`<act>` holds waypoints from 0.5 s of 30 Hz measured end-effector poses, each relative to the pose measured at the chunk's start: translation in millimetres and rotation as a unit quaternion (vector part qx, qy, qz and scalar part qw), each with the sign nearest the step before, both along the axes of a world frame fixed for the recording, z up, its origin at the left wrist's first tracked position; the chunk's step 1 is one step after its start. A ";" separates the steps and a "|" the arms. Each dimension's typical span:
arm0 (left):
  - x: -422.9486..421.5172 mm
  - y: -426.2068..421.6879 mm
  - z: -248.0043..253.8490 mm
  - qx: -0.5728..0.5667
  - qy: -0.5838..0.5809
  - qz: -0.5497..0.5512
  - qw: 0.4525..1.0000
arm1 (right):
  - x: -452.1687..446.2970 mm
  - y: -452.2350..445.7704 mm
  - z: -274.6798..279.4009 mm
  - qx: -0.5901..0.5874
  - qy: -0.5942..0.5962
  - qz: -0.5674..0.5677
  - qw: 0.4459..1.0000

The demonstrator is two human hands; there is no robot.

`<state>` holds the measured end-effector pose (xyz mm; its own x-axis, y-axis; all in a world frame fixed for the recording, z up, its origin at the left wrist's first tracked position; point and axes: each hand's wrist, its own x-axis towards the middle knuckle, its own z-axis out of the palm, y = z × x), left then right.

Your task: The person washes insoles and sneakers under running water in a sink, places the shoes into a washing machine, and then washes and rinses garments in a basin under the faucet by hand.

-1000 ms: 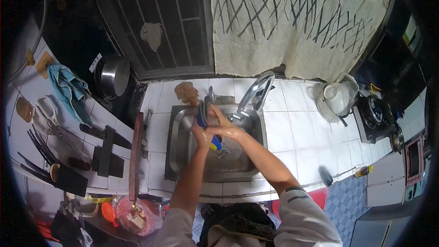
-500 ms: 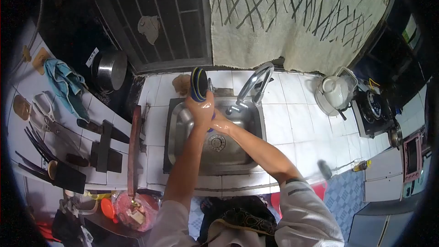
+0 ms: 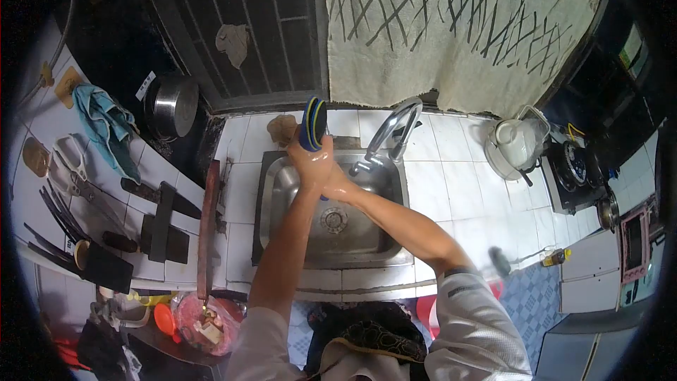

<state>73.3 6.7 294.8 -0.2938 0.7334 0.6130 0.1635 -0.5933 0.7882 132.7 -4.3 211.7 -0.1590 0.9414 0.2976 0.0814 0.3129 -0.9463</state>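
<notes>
- Our biggest thing is the white tiled bench (image 3: 458,187), with its back edge by the window.
- A pale curtain (image 3: 458,35) with black crisscross lines hangs over the bench's back edge.
- Our metal sink (image 3: 363,240) sits in the bench, nearer the left edge than the right.
- A white pot (image 3: 518,147) sits near the back right corner.
- The shiny tap (image 3: 403,127) bends up behind the sink, near the back edge.
- Our left hand (image 3: 311,164) is closed around the striped blue thing, over the sink's back left part.
- Our right hand (image 3: 338,185) presses against our left one; we cannot tell how its hidden fingers bend.
- The striped blue thing (image 3: 311,127) points up to the back edge.
- The round drain (image 3: 334,221) is below our hands.
</notes>
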 end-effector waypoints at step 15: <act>6.4 17.8 -31.6 0.035 0.025 0.045 0.998 | 21.9 -12.3 19.1 -0.143 0.059 0.079 0.985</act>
<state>79.8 24.5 263.1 -0.3252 0.6606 0.6766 0.2562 -0.6272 0.7355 154.6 -16.6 230.8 -0.2910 0.9555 0.0488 -0.0629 0.0318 -0.9975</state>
